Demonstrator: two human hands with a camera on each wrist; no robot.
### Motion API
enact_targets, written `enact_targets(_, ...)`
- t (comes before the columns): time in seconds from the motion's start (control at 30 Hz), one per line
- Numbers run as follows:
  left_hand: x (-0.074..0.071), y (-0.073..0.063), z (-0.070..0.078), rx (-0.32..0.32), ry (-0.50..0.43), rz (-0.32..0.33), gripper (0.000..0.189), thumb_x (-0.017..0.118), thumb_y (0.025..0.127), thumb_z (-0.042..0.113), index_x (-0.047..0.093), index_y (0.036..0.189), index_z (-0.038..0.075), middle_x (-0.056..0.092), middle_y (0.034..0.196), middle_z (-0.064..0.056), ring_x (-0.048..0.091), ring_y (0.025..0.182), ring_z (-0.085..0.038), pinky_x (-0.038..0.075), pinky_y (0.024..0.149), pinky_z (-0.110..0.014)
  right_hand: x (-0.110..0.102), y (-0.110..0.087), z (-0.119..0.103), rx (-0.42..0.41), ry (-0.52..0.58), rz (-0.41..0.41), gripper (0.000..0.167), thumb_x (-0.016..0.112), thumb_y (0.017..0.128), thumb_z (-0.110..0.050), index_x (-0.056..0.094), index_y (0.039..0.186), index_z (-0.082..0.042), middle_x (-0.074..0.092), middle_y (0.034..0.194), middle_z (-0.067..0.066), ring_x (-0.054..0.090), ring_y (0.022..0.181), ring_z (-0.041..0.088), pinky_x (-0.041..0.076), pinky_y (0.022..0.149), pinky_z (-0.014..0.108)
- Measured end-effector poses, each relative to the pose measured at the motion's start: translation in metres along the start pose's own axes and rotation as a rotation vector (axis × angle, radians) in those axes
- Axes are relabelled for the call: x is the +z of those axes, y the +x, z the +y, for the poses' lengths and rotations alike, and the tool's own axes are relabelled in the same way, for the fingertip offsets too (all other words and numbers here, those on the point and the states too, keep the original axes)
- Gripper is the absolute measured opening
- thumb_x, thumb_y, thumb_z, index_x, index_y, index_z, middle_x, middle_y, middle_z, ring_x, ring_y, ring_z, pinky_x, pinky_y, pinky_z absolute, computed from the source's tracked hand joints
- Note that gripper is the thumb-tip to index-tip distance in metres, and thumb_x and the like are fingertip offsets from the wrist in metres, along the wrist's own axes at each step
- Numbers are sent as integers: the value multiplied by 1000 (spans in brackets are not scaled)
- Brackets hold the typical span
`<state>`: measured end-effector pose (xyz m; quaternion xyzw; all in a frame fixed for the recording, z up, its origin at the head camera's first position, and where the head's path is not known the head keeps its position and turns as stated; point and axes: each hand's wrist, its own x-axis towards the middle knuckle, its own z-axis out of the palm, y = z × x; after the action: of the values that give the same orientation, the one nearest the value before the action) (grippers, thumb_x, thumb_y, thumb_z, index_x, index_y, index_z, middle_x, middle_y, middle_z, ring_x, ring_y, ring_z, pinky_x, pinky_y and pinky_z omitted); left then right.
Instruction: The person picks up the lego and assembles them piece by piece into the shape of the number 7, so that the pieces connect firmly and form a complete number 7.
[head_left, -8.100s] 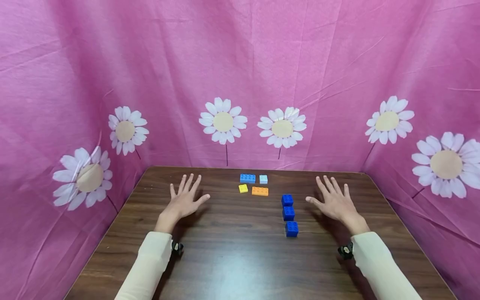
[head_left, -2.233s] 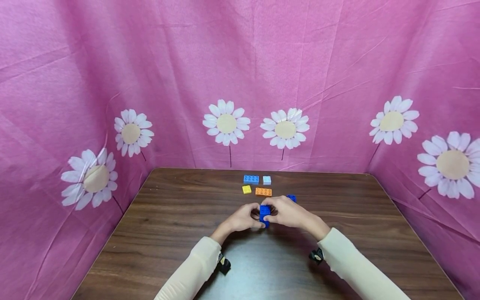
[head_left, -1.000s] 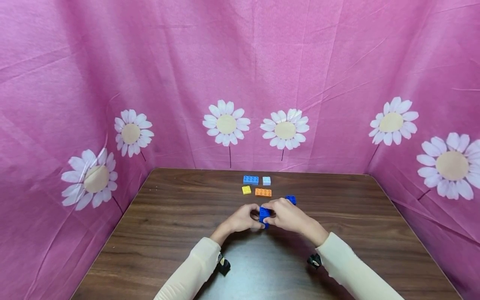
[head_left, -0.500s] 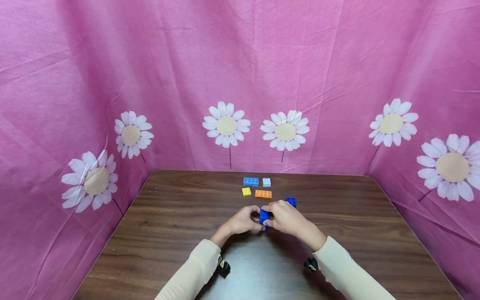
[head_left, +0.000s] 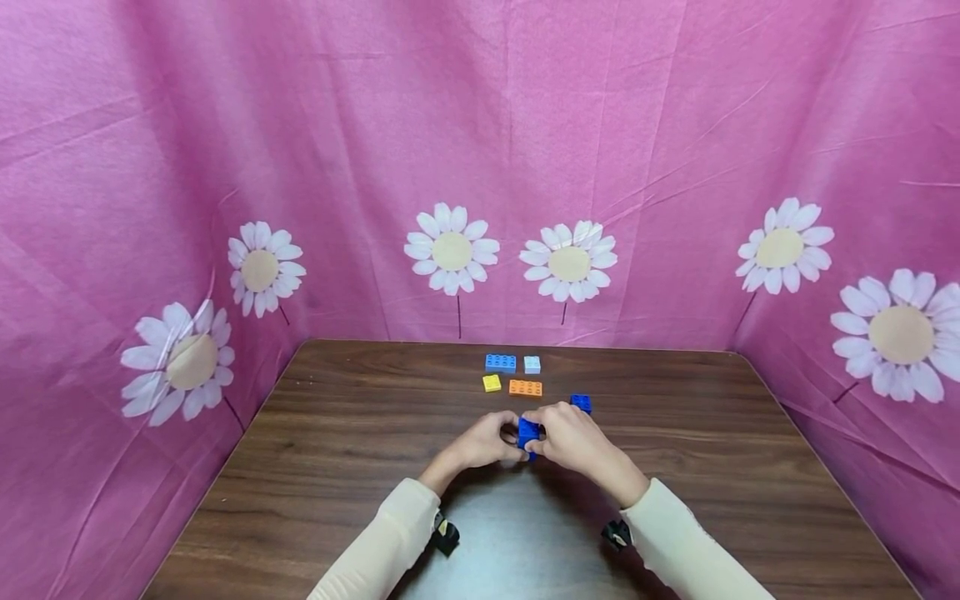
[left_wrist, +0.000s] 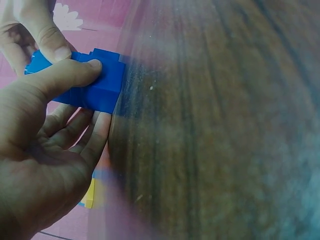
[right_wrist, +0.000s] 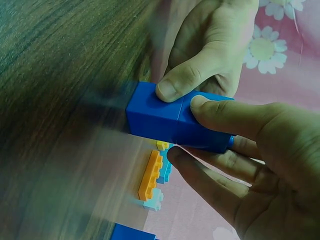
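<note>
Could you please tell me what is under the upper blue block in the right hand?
Under the upper blue block is a lower blue block, pinched by the left hand. Their meeting faces, and any studs between, are covered.

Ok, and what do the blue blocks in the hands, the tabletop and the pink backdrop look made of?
Blue blocks: likely hard plastic, smooth with a slight sheen; crisp edges and moulded studs suggest it.
Tabletop: wood or wood-look laminate, can't tell which; streaked brown grain, glossy where light reflects.
Pink backdrop: probably thin fabric, fairly matt, since it hangs in folds and creases.
</note>
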<state>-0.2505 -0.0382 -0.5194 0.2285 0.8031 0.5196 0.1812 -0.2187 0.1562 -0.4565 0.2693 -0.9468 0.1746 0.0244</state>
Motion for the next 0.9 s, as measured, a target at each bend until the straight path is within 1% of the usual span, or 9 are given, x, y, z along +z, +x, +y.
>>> enact_targets(0.2,2,1,2,1,-10,-6,33,84,87,6,66,114,1,74,113,-10,71,102,-16,62,90,-27,0,-2,2,8,-6,8,42,90,88,-21,78,124,-3,81,112,11,74,90,16,65,78,40)
enact_targets(0.4,1,0,1,7,-9,-13,33,84,88,7,66,115,2,73,114,-10,70,105,-16,61,94,-29,3,-3,2,2,-1,10,42,88,89,-21,77,125,-2,81,115,11,74,94,19,65,83,42)
enact_targets(0.5,-1,-1,1,12,5,-15,33,84,88,8,66,115,2,73,112,-9,68,104,-15,60,96,-30,6,-4,1,11,25,11,42,88,90,-21,76,126,-2,80,114,11,71,93,19,65,84,42)
enact_targets(0.6,-2,-2,1,21,25,-13,32,84,89,9,66,114,2,73,112,-8,67,102,-14,60,96,-30,9,-5,1,26,58,12,42,87,91,-20,74,127,-2,79,116,10,71,95,20,65,89,43)
enact_targets(0.73,-2,-3,3,34,38,0,31,84,89,8,66,114,2,72,113,-10,67,103,-15,60,95,-29,12,-7,4,41,102,17,43,86,92,-19,69,129,-4,76,122,10,74,107,24,63,96,48)
enact_targets(0.8,-1,-3,3,36,45,8,30,83,89,7,66,114,2,72,114,-10,68,104,-16,60,95,-29,13,-8,6,50,136,13,44,86,92,-17,67,130,-4,74,124,11,73,109,25,63,96,48)
enact_targets(0.9,-1,-3,4,39,57,15,31,84,89,8,67,114,3,72,115,-9,68,104,-16,60,95,-30,14,-9,8,65,190,11,44,86,91,-12,64,129,-5,72,123,11,72,106,23,64,93,45)
